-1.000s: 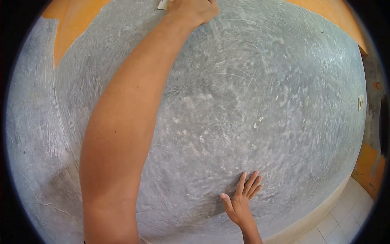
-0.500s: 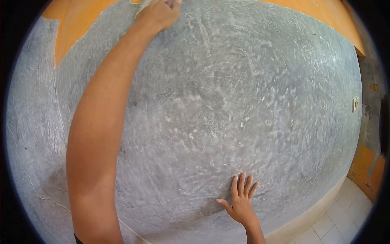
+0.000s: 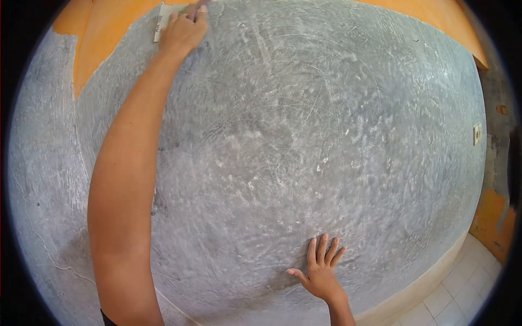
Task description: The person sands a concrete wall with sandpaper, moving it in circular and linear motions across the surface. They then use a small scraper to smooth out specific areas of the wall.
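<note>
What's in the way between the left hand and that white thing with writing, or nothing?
Nothing that I can see: the left hand is holding the white printed piece, near the orange paint. The right hand is well apart, lower on the grey wall.

Scuffed grey wall (image 3: 283, 146), orange paint (image 3: 104, 35) at ten and two o'clock, pale socket (image 3: 477, 134) at three, tiled floor (image 3: 455, 285) at four.

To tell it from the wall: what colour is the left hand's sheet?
The sheet is off-white with dark lettering, seen in the head view.
</note>
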Tool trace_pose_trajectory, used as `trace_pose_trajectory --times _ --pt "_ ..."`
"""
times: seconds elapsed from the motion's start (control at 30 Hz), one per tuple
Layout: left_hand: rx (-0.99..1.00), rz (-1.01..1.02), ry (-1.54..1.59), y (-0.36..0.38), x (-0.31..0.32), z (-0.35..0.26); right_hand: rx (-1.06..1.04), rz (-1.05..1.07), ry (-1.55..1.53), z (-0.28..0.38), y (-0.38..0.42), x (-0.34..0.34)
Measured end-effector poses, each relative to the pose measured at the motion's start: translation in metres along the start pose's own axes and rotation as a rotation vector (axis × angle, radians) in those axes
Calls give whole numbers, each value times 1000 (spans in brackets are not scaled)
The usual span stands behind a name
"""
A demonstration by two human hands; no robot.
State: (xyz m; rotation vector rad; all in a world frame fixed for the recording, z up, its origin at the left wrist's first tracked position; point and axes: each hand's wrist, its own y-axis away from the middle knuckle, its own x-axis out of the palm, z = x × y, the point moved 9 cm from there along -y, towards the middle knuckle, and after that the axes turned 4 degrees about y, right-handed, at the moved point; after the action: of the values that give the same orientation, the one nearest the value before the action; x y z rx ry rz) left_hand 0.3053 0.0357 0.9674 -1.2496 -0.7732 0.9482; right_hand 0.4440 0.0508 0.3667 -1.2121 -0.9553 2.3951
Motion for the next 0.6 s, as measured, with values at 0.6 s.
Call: trace_pose_trajectory --times 0.6 --pt "102 -261 -220 43 11 -49 18 -82 63 -2 -1 4"
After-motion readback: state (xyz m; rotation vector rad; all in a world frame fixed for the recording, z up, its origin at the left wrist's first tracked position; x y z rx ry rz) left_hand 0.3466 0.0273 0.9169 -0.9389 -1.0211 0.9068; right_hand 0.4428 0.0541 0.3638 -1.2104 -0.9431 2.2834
